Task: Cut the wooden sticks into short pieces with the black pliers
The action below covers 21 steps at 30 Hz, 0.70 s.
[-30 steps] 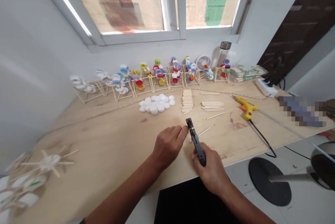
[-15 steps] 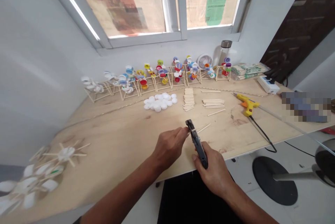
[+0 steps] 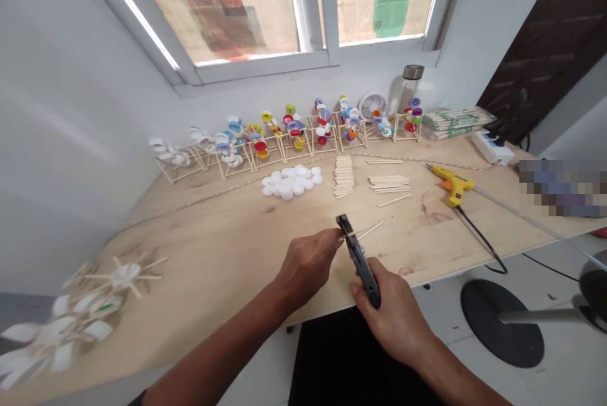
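My right hand (image 3: 396,308) is wrapped round the handles of a black pliers-like hand tool (image 3: 363,264), its head pointing away from me over the table's front part. My left hand (image 3: 308,264) pinches the near end of a thin wooden stick (image 3: 364,231) that runs across the tool's head. The fingertips of that hand are close beside the head, and the grip is partly hidden. Just beyond the tool another stick (image 3: 372,229) lies on the wooden table (image 3: 213,267). Whether the jaws are closed on the held stick is too small to tell.
Behind my hands lie white bottle caps (image 3: 291,182), a stack of short sticks (image 3: 343,175) and longer sticks (image 3: 389,183). A yellow glue gun (image 3: 453,184) rests at right. Cap-wheel models (image 3: 294,131) line the wall. White cap wheels (image 3: 59,333) occupy the left corner.
The view has shifted slightly. My hands keep the same hold on the tool and the stick, and the far end of the stick stands out a little more from the one beside it.
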### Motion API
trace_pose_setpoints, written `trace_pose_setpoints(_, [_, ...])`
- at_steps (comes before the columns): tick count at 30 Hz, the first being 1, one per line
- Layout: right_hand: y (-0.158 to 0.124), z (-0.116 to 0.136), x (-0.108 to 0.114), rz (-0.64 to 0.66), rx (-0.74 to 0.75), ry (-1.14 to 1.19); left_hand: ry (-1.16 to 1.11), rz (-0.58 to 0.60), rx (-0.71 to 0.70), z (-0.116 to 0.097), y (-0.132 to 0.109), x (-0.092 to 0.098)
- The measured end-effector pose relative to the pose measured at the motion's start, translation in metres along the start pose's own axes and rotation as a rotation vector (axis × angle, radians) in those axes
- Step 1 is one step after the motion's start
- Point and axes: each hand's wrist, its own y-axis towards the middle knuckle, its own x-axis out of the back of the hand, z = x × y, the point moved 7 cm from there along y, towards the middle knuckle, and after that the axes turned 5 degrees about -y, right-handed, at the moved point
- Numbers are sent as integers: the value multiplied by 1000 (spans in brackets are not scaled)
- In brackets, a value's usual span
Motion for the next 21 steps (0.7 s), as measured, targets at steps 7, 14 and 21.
trace_pose_setpoints(7, [-2, 0, 3, -73, 70, -77, -109, 9, 45, -7, 5, 7])
trace_pose_setpoints(14, [-1, 1, 5, -94, 88, -95, -210, 60, 108, -5, 8, 9])
trace_pose_setpoints(21, [4, -1, 2, -99, 95, -108, -382, 150, 218, 4, 12, 5])
